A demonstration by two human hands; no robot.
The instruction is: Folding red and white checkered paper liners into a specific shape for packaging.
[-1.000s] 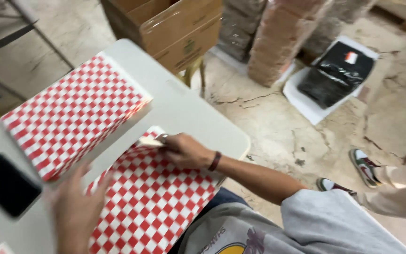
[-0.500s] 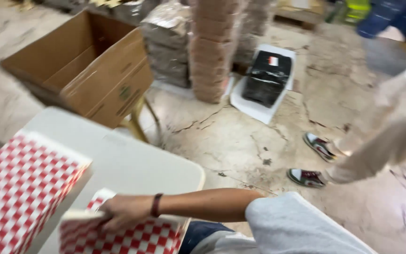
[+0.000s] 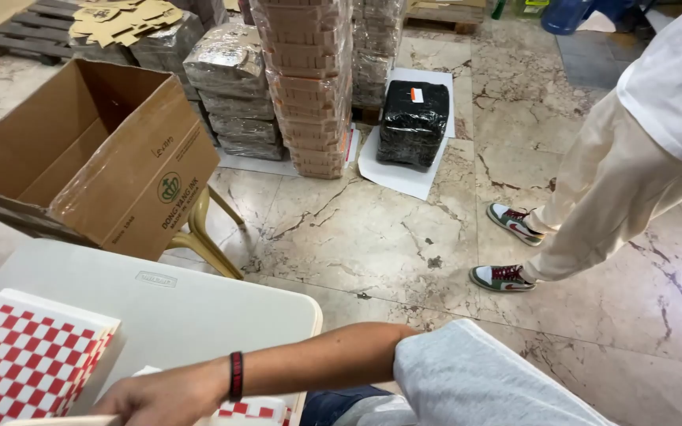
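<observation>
Just inside the table edge (image 3: pixel 309 304), right hand (image 3: pixel 163 398) touches checkered paper (image 3: pixel 250 410).

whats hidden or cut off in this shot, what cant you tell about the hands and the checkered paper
Head view only:
- Right hand: fingers run off the bottom edge, so its grip is unclear.
- Left hand: out of frame.
- Sheet under that hand: mostly hidden by wrist and edge.
- Checkered paper stack: cropped at left and bottom.
- Person nearby: cut off above the waist.
</observation>
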